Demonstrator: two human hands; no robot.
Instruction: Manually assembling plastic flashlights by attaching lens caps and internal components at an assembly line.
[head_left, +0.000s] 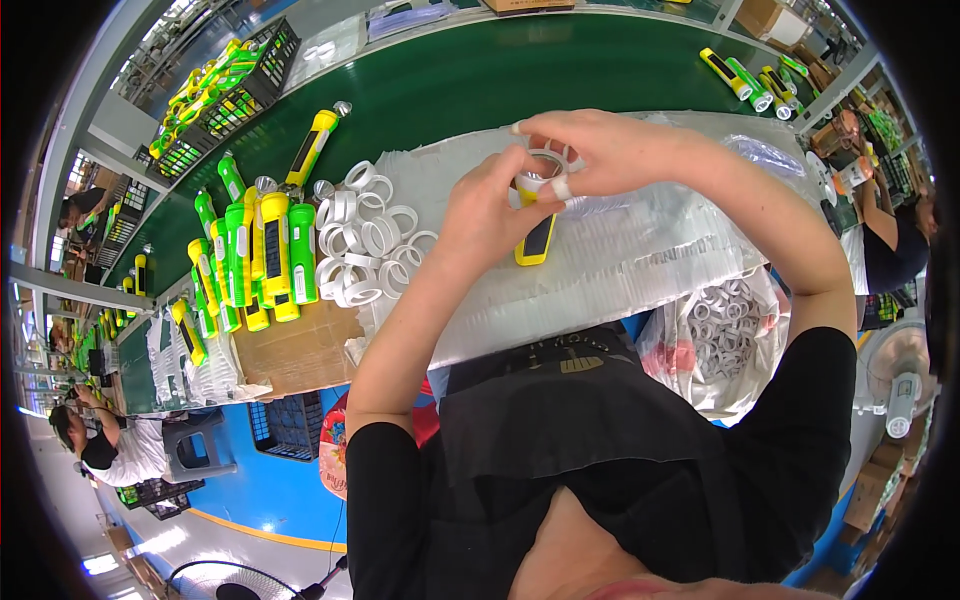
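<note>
Yellow torch (537, 240) is standing near the middle of the bench on clear plastic sheeting (640, 250); the left hand (487, 205) is gripping its upper end to steady it, while the right hand (600, 150) is pinching a white ring (545, 160) over its head, seemingly to seat it. Loose white rings (365, 245) are lying just left, within reach. A plastic bag (720, 340) at near right is holding more rings; a black crate (225, 95) at far left is holding green and yellow torches.

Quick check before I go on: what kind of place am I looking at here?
Most likely a factory assembly line: a green conveyor belt, rows of yellow and green flashlights, a pile of white plastic rings, and crates of parts.
</note>
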